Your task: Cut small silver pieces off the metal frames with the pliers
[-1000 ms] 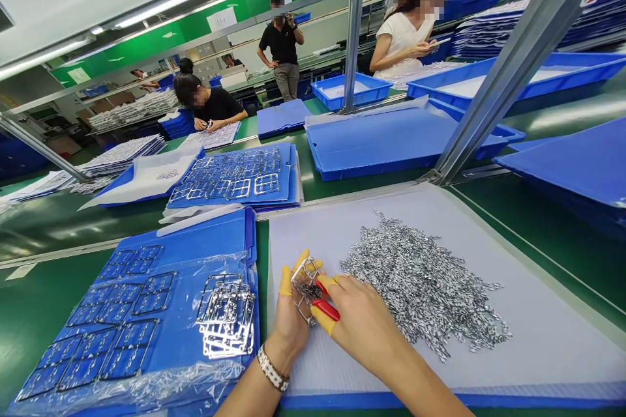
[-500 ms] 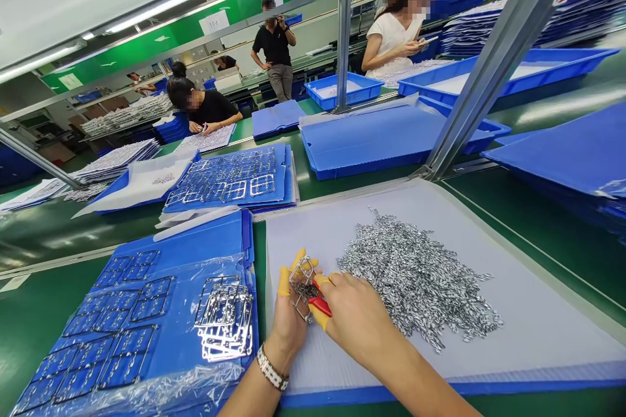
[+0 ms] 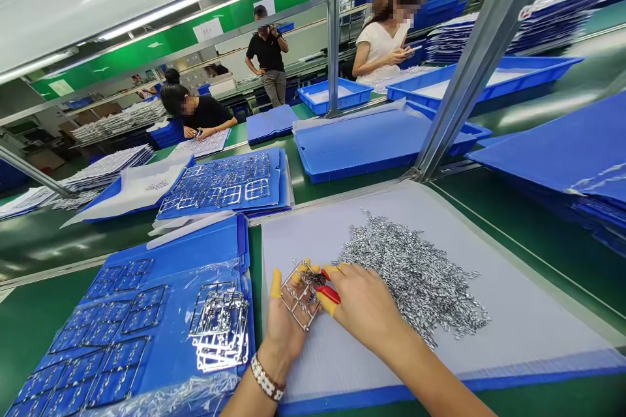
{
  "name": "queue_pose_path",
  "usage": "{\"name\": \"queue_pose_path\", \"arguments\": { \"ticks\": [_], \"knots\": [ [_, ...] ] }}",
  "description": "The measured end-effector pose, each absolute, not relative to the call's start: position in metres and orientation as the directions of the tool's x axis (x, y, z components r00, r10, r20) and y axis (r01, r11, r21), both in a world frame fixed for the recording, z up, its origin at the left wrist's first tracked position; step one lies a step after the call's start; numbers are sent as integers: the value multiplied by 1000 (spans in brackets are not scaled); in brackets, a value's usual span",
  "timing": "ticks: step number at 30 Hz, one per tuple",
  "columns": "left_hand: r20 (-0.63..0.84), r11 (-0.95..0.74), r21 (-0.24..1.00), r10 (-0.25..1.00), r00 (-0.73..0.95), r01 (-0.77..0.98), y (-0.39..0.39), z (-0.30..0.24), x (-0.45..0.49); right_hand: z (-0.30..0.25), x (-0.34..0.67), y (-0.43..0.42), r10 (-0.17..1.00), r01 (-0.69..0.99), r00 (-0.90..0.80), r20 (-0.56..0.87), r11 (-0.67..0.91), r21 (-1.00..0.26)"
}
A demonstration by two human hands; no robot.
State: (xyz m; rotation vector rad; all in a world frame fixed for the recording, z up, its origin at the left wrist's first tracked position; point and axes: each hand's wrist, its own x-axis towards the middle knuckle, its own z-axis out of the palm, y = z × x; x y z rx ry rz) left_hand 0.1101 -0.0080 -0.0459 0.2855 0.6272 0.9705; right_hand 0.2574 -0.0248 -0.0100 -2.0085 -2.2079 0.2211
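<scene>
My left hand (image 3: 283, 322), with yellow finger cots, holds a silver metal frame (image 3: 300, 296) against its palm. My right hand (image 3: 364, 303) grips red-handled cutters (image 3: 329, 294), their tips at the frame and partly hidden by my fingers. Both hands rest just left of a heap of small silver metal pieces (image 3: 413, 277) on a white corrugated sheet (image 3: 518, 319). Left of my left hand, a stack of metal frames (image 3: 220, 322) lies on a clear plastic bag over a blue folder (image 3: 195, 241).
Blue trays (image 3: 366, 146) and stacked frames stand beyond the sheet on a green bench (image 3: 508, 241). A metal post (image 3: 469, 78) rises at the back. A seated co-worker (image 3: 205, 114) handles parts, another person (image 3: 386, 39) holds a phone, and someone stands farther back (image 3: 268, 52).
The whole view has drifted, so everything sits further left and higher. The frame now lies flatter against my left palm, and the cutters show less behind my right fingers.
</scene>
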Motion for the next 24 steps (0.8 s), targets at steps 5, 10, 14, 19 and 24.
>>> {"name": "queue_pose_path", "arguments": {
  "ticks": [5,10,14,19,24],
  "knots": [
    [-364,536,512,843,396,-671,-8,-48,112,-12,253,-22,995,970,-95,12,95,-224],
    [-350,496,578,868,353,-648,-8,-54,112,-12,251,-21,995,971,-100,8,99,-219],
    [-339,469,638,883,324,-611,-9,-57,111,-12,252,-20,995,972,-100,19,101,-212],
    [-334,465,659,885,323,-592,-9,-59,110,-12,253,-20,994,965,-111,12,111,-238],
    [-323,457,672,889,325,-583,-9,-60,109,-10,257,-19,992,952,-121,-19,111,-286]
  ]
}}
